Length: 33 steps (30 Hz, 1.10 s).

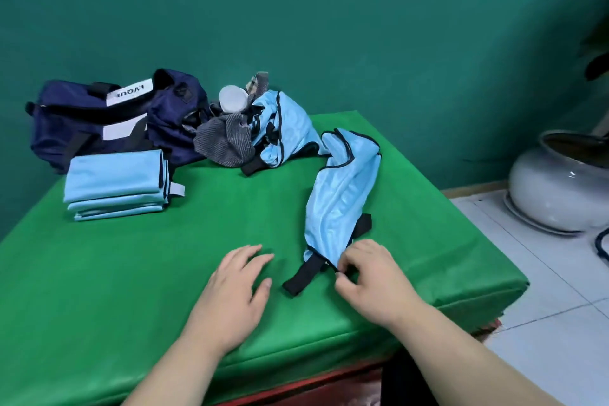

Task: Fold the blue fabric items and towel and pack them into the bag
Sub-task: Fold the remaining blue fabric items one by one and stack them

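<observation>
Pinching one blue item (342,194), right hand (369,277) (one bag (89,122)).

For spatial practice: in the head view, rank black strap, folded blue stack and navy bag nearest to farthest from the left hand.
1. Black strap, just right of left hand.
2. Folded blue stack, back left.
3. Navy bag, behind the stack.

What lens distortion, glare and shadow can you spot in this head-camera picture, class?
Head view: the wide-angle lens bows the green table; glare glints on the white pot and sheens the unfolded blue fabric; lighting is even, with a faint shadow beside the left hand.
</observation>
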Tool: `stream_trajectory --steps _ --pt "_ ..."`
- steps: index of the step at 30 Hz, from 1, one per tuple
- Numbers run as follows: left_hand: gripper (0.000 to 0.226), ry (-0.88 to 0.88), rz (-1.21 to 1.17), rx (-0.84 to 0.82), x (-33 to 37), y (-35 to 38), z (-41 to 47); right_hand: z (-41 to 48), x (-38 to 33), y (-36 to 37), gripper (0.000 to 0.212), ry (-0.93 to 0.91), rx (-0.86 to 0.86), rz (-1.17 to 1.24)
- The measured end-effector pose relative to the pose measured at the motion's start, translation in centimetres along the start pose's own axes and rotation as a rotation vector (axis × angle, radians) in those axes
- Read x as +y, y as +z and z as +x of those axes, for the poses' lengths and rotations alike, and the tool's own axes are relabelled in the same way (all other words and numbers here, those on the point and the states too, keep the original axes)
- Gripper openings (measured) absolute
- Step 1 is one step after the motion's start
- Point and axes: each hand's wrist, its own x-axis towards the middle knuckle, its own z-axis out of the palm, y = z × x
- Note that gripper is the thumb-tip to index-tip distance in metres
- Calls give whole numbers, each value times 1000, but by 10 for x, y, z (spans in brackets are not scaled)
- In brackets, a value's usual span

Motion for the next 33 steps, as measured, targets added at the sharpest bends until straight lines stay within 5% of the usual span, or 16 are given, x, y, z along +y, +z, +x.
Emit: stream_trajectory --steps 19,29,33 --pt "52 6 45 4 45 -3 -102 -52 6 -23 26 144 67 150" --pt "59 245 201 -25 99 -5 -31 -44 16 -22 29 187 206 308" --pt "65 76 112 -45 111 -18 32 -36 24 -26 29 192 226 263"
